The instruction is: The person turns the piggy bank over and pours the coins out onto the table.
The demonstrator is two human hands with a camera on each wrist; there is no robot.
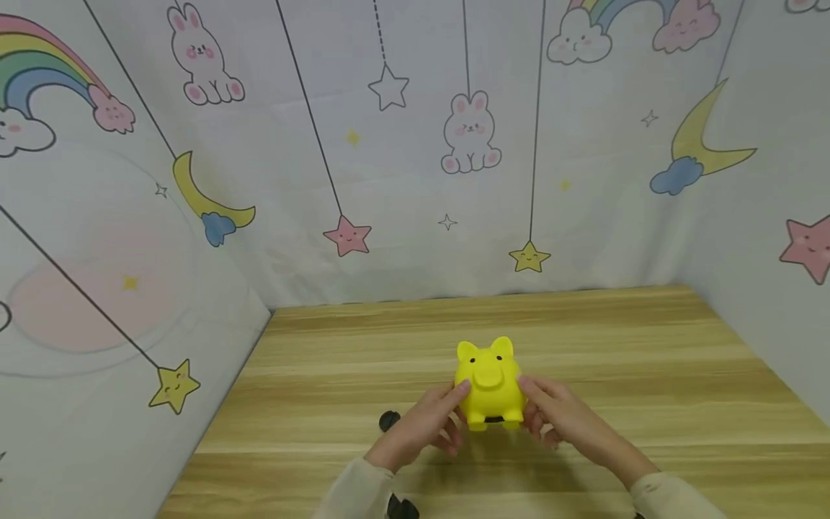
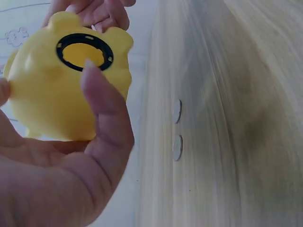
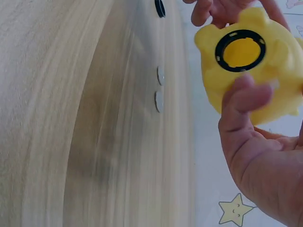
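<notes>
Both hands cradle the yellow piggy bank [image 1: 489, 382] above the wooden surface [image 1: 648, 375], left hand [image 1: 421, 427] and right hand [image 1: 564, 418] with fingers [image 2: 106, 118] curled round its sides. Two coins [image 3: 159, 90] lie below, a black cap [image 1: 389, 420] nearby.

Yellow piggy bank [image 1: 489, 384], smooth and rounded, with two small ears, dot eyes and a broad snout facing the head camera, lifted just above the wooden table between both hands. On its underside [image 2: 85, 52], a black ring around an open round hole, yellow inside showing through. Tilted so that the belly faces both wrist cameras.
</notes>
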